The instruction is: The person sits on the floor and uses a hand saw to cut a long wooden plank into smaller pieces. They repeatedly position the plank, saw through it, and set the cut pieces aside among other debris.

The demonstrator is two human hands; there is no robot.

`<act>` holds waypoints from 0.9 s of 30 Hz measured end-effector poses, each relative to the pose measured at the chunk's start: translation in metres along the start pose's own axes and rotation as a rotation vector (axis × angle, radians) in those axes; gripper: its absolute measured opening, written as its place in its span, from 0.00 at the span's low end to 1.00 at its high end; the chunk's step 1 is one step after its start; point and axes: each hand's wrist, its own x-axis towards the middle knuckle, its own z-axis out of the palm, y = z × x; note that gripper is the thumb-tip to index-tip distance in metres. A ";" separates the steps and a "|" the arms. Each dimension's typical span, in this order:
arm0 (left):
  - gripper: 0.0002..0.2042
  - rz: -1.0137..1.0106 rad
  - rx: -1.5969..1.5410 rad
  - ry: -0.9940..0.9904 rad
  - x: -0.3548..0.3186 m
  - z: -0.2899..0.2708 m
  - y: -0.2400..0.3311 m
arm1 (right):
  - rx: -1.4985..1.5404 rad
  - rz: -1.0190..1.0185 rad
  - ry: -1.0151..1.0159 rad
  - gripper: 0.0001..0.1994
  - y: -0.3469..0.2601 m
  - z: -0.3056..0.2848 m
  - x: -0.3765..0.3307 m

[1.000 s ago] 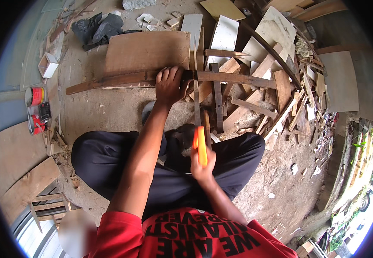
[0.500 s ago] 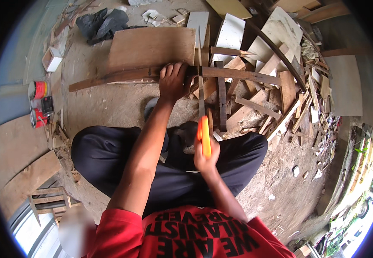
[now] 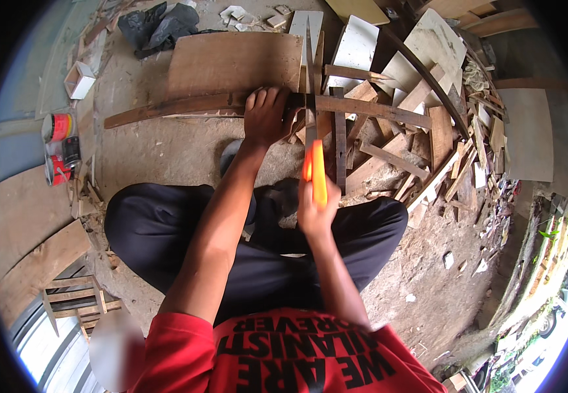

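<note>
Gripping an orange-handled handsaw [image 3: 314, 141], the right hand [image 3: 315, 213] has its fingers wrapped tight around the handle – the blade runs away across a long curved wooden strip [image 3: 185, 106]. Farther out, the left hand [image 3: 267, 118] presses that strip to the dirt floor [image 3: 159, 147], fingers together on top.

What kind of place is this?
Probably a rough outdoor woodworking spot: the right hand works a handsaw across a long curved plank, with scrap wood piled on the dirt ground.
</note>
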 end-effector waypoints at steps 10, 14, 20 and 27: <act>0.21 0.001 0.001 0.030 0.004 0.003 0.005 | -0.031 0.014 -0.011 0.10 -0.012 -0.007 0.005; 0.21 -0.002 0.026 -0.007 0.003 0.000 0.004 | -0.118 -0.101 0.014 0.12 -0.013 0.010 0.040; 0.23 -0.004 0.029 0.036 -0.006 0.006 0.002 | -0.181 -0.024 -0.088 0.08 0.006 -0.045 -0.104; 0.24 -0.014 0.043 -0.005 0.003 0.007 0.005 | -0.132 -0.087 0.006 0.11 -0.014 0.001 0.023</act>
